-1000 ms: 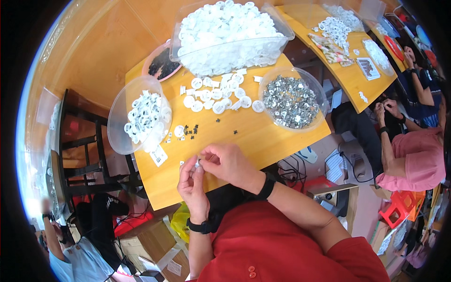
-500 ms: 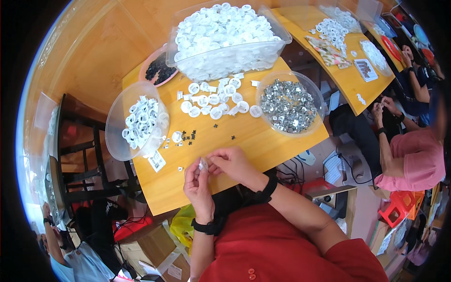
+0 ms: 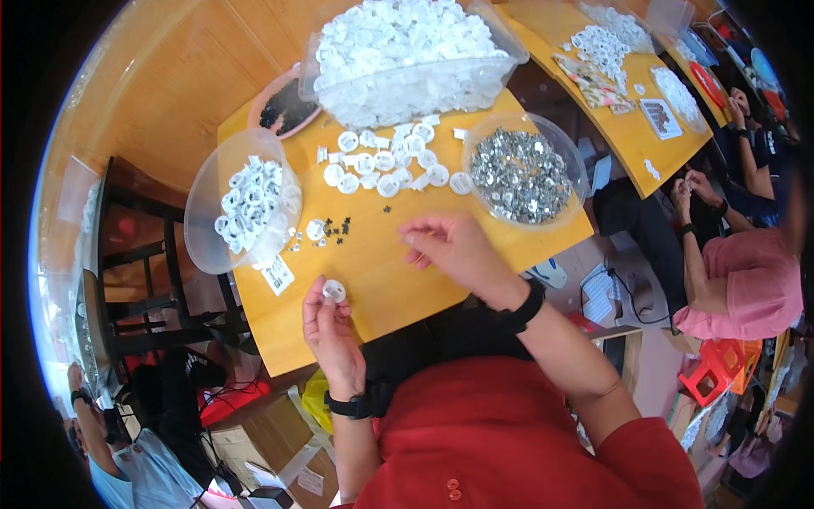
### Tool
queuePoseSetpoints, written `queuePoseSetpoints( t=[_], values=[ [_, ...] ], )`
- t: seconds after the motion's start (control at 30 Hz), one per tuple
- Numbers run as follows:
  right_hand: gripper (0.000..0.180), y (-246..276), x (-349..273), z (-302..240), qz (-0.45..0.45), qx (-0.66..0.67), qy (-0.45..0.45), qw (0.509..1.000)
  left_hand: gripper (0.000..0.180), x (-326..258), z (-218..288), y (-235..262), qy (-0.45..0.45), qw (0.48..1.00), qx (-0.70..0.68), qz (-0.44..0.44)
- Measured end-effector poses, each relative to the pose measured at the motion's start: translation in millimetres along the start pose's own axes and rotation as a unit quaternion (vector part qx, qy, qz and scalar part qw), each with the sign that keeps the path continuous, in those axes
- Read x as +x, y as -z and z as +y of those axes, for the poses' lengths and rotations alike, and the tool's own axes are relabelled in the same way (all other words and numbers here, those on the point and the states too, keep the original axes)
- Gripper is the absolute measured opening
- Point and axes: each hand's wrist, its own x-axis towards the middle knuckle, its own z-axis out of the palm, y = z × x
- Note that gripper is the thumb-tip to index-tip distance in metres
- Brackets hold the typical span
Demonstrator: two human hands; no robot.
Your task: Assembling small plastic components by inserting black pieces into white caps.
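Parted further since earlier, with left hand (image 3: 333,338) clamped on white round plastic part (image 3: 335,291) near tabletop's (image 3: 373,263) front-left corner, right hand (image 3: 465,254) curled, grip unclear; droppable through loose pinch.

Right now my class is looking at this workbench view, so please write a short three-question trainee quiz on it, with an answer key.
1. Which of the person's hands holds a round white piece?
2. True or false: the large rectangular bin is heaped with white parts.
3. What lies in the round clear bowl at the right side of the table?

Key:
1. The left hand.
2. True.
3. Small metal parts.
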Motion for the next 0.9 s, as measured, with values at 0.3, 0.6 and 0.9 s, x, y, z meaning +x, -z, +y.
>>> queuePoseSetpoints(
  t=[0.3,0.6,0.9],
  values=[
    [0.015,40.8,-81.0,19.4,-0.345,-0.345,0.102,0.867,0.034,-2.6,1.8,10.1,0.005,0.999,-0.021,-0.043],
    [0.045,-15.3,-51.2,170.9,-0.192,-0.644,0.156,0.724,0.034,-0.2,-2.3,10.6,-0.012,0.998,-0.02,-0.058],
    [0.021,-0.9,-56.8,172.8,-0.48,-0.548,0.135,0.672,0.026,-4.1,-1.6,14.0,0.01,0.999,-0.036,-0.022]
  ],
)
